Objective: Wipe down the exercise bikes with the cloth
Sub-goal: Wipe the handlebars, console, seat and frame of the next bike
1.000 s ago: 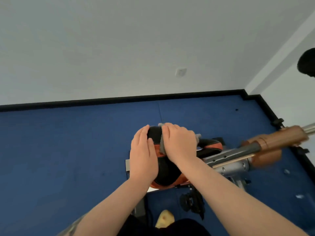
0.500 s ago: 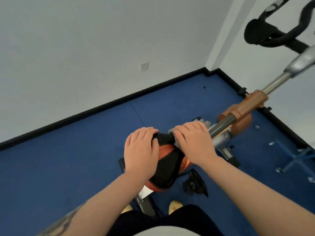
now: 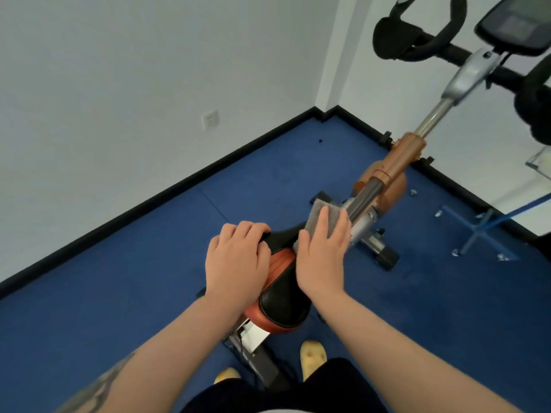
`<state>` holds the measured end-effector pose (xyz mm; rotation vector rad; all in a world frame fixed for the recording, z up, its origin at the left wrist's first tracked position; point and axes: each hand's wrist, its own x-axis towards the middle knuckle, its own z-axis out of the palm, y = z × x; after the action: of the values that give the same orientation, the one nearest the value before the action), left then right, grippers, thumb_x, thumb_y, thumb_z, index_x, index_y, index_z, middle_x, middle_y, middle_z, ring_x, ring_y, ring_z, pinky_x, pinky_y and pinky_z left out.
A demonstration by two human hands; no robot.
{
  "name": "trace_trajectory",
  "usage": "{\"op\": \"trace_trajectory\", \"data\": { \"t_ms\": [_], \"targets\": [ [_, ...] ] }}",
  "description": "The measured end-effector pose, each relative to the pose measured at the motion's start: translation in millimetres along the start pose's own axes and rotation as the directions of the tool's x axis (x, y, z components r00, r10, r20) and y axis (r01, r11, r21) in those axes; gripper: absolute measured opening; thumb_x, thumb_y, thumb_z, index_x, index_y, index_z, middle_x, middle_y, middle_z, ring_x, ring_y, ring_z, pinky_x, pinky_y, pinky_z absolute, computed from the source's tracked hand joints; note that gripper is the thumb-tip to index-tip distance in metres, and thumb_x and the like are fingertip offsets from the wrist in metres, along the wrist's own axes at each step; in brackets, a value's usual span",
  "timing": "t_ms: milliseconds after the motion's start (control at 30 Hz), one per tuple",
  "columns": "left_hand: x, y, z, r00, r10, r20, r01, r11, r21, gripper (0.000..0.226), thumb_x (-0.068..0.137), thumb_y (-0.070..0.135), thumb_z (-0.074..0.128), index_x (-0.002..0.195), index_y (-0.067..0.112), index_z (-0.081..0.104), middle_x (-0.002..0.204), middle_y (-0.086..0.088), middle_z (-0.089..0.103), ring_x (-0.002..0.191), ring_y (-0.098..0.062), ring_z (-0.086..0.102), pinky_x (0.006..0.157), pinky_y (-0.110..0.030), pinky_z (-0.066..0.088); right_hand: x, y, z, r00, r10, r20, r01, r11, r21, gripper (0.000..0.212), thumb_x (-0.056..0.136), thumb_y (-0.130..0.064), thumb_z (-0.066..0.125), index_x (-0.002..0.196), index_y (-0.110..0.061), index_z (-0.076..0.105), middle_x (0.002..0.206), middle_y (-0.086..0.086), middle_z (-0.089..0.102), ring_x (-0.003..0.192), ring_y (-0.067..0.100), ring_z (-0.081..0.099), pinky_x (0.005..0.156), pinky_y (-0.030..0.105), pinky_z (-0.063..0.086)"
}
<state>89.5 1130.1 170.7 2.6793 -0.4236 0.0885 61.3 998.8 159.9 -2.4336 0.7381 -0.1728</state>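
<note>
An exercise bike with a black and orange saddle (image 3: 280, 305) stands below me on the blue floor. Its orange frame (image 3: 396, 165) rises toward black handlebars (image 3: 417, 40) and a console (image 3: 518, 25) at the top right. My left hand (image 3: 235, 263) rests on the saddle's left side, fingers curled over its nose. My right hand (image 3: 322, 257) lies flat with straight fingers on a grey cloth (image 3: 320, 214), pressing it against the saddle's front where the dark frame tube begins.
White walls with a black skirting meet in a corner behind the bike; a socket (image 3: 210, 119) sits on the left wall. A blue metal stand (image 3: 483, 231) lies on the floor at right. My feet in yellow shoes (image 3: 313, 356) stand beside the bike's rear base.
My view has swung right and up, bringing the handlebars and console into sight. My right hand has slid the cloth forward off the saddle nose toward the frame tube, and its fingers have straightened.
</note>
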Motion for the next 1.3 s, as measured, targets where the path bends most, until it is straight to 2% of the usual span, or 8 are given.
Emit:
{"op": "trace_trajectory", "data": {
  "t_ms": [200,367,533,667,833,967,1133,1300],
  "targets": [
    [6.1,-11.6,5.1,1.0,0.021,-0.011,-0.022,0.98,-0.197,0.025,0.092,0.022,0.05,0.108,0.029,0.067,0.11,0.015,0.064,0.107,-0.011,0.051,0.084,-0.028,0.038,1.0,-9.2,-10.2,0.994,0.093,0.058,-0.096,0.994,0.055,0.058,0.104,-0.035,0.023,0.155,-0.018,0.001,0.16,0.01,-0.018,0.148,0.024,-0.015,0.121,0.038,0.002],
    [2.8,-17.6,8.9,0.996,-0.048,-0.076,0.011,0.902,-0.432,0.033,0.088,0.02,0.043,0.103,0.031,0.071,0.105,0.021,0.066,0.102,0.004,0.051,0.084,-0.006,0.032,-75.2,-12.3,0.4,0.976,-0.15,0.155,0.168,0.979,-0.113,0.073,0.092,-0.055,-0.004,0.155,-0.019,0.008,0.162,0.006,-0.014,0.147,0.021,-0.018,0.122,0.043,0.003],
    [1.9,-19.6,8.7,0.998,-0.017,-0.061,-0.013,0.886,-0.463,0.032,0.091,0.014,0.045,0.104,0.029,0.07,0.106,0.02,0.066,0.102,0.003,0.052,0.085,-0.017,0.037,-53.9,-16.1,-7.6,0.986,-0.026,0.163,0.04,0.996,-0.085,0.058,0.102,-0.039,0.012,0.155,-0.017,0.009,0.161,0.005,-0.015,0.147,0.021,-0.018,0.121,0.043,0.001],
    [1.7,-20.4,7.5,0.998,0.019,-0.064,-0.045,0.897,-0.44,0.033,0.091,0.011,0.045,0.106,0.027,0.07,0.107,0.017,0.067,0.104,0.0,0.051,0.086,-0.022,0.04,-109.5,-31.0,10.2,0.987,-0.112,0.114,0.135,0.965,-0.227,0.062,0.098,-0.04,0.008,0.152,-0.017,0.029,0.162,0.012,0.009,0.149,0.033,0.002,0.118,0.054,0.013],
    [2.0,-20.9,7.4,0.992,0.094,-0.088,-0.121,0.912,-0.393,0.034,0.089,0.015,0.041,0.105,0.022,0.07,0.107,0.012,0.068,0.104,-0.007,0.054,0.086,-0.027,0.044,-71.4,-19.8,1.5,0.989,0.126,0.082,-0.136,0.983,0.121,0.053,0.103,-0.033,0.019,0.155,-0.025,0.013,0.163,-0.002,-0.008,0.149,0.018,-0.004,0.119,0.036,0.015],
    [3.1,-22.4,8.8,0.988,0.11,-0.111,-0.144,0.918,-0.369,0.035,0.09,0.015,0.04,0.105,0.023,0.07,0.107,0.013,0.068,0.104,-0.007,0.055,0.085,-0.027,0.043,-126.6,-26.9,17.5,1.0,-0.008,0.0,0.008,0.99,0.14,0.058,0.093,-0.056,0.005,0.148,-0.045,-0.009,0.159,-0.013,-0.017,0.145,0.008,-0.007,0.116,0.027,0.012],
    [3.5,-21.7,8.9,0.982,0.144,-0.122,-0.178,0.921,-0.347,0.039,0.088,0.019,0.035,0.105,0.024,0.07,0.107,0.012,0.068,0.105,-0.009,0.055,0.085,-0.028,0.042,-72.8,-15.4,6.8,0.953,0.303,0.003,-0.276,0.863,0.424,0.053,0.103,-0.038,0.025,0.154,-0.034,0.009,0.157,-0.008,0.024,0.138,0.014,0.032,0.103,0.03,0.035],
    [3.7,-21.3,8.3,0.981,0.145,-0.132,-0.183,0.922,-0.341,0.041,0.088,0.02,0.033,0.104,0.024,0.07,0.106,0.011,0.069,0.105,-0.01,0.056,0.085,-0.031,0.045,-124.6,-28.3,19.2,0.986,0.154,-0.058,-0.136,0.961,0.241,0.067,0.09,-0.061,0.017,0.151,-0.041,-0.004,0.156,-0.02,0.006,0.14,0.01,0.016,0.098,0.029,0.035]
  ]
}}
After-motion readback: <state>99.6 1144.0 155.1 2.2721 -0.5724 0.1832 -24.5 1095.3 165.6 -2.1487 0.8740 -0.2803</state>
